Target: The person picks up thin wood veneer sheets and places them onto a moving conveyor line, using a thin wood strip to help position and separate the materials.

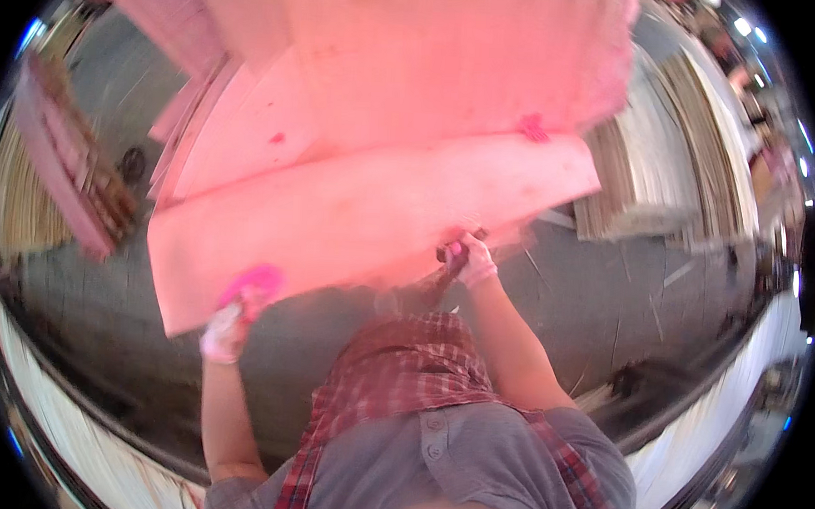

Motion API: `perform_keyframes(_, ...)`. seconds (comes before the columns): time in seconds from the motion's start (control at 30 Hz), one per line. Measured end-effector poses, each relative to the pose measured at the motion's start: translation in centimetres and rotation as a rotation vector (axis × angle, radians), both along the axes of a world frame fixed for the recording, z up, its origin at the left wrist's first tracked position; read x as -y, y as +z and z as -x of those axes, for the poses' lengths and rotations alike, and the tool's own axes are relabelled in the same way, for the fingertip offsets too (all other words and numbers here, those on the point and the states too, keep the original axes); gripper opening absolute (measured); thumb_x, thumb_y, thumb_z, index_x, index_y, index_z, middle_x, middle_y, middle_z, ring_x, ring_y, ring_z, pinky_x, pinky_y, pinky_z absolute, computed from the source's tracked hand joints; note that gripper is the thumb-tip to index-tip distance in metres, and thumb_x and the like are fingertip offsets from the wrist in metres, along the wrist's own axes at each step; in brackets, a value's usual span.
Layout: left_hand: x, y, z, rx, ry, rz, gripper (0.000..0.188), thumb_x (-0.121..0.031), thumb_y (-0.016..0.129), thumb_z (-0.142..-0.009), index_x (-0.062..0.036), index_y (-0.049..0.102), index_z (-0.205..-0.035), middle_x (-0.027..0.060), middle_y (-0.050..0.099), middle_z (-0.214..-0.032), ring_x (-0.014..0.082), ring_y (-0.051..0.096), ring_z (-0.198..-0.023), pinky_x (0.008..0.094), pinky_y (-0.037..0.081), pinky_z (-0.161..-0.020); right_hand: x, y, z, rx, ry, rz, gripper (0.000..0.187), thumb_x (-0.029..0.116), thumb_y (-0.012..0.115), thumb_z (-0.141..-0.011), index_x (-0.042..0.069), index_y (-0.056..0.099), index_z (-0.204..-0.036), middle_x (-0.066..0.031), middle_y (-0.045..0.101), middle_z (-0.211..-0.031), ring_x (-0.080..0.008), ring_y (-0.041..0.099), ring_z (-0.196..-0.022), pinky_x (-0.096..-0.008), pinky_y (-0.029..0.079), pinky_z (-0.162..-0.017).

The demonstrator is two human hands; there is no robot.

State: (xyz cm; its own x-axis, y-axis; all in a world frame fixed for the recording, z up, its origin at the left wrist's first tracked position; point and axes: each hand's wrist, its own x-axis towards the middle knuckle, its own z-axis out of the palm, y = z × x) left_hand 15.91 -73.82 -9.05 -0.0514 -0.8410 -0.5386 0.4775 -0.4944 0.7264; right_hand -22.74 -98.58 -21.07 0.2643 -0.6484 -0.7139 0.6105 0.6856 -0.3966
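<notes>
A wide, thin wood veneer sheet point(373, 212), tinted pink by the light, hangs tilted before me with its near edge toward my body. My left hand point(232, 324), in a stained whitish glove with a blurred bright pink patch at the fingers, grips the sheet's near left edge. My right hand point(471, 260), gloved in white and pink, is closed beside the near edge, right of the middle. Its fingers wrap round something dark and narrow, too blurred to name. A bright pink patch point(533, 127) shows at the sheet's far edge; whether it is a glove cannot be told.
Beyond the sheet lies a large pink-lit veneer stack point(434, 65). Stacked sheets point(653, 147) stand at the right, and another stack point(29, 183) with a leaning board point(62, 148) at the left. Scraps lie on the grey floor point(596, 299). Pale stacked edges point(73, 422) curve behind me.
</notes>
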Motion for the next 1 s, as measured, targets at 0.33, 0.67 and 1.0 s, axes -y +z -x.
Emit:
perform_keyframes(0.33, 17.4, -8.2, 25.9, -0.376, 1.108, -0.050, 0.029, -0.025, 0.053, -0.088, -0.0068, 0.052, -0.112, 0.0073, 0.059, -0.106, 0.0202, 0.060, -0.090, 0.0348, 0.052, -0.077, 1.4, 7.8, 4.5, -0.222, 0.634, 0.177, 0.014, 0.015, 0.059, -0.081, 0.005, 0.057, -0.090, -0.0068, 0.062, -0.079, -0.0134, 0.050, -0.052, -0.0246, 0.044, -0.052)
perform_keyframes(0.67, 9.5, 1.2, 38.3, 0.561, 1.110, 0.265, 0.031, -0.022, 0.061, -0.084, 0.0025, 0.058, -0.102, 0.0053, 0.062, -0.093, 0.0141, 0.060, -0.079, 0.0264, 0.050, -0.063, 7.1, -0.6, 18.7, -0.656, 1.322, 0.573, 0.022, 0.019, 0.058, -0.082, 0.003, 0.061, -0.096, -0.0056, 0.064, -0.082, -0.0120, 0.055, -0.056, -0.0251, 0.045, -0.048)
perform_keyframes(1.0, 3.5, 14.2, 52.6, 0.408, 1.265, 0.486, 0.031, -0.017, 0.070, -0.075, -0.0053, 0.060, -0.102, 0.0045, 0.060, -0.101, 0.0135, 0.054, -0.095, 0.0303, 0.045, -0.082, 8.8, 4.4, 17.0, -0.383, 1.116, 0.917, 0.022, 0.019, 0.058, -0.082, 0.004, 0.060, -0.097, -0.0053, 0.063, -0.084, -0.0127, 0.056, -0.060, -0.0263, 0.046, -0.051)
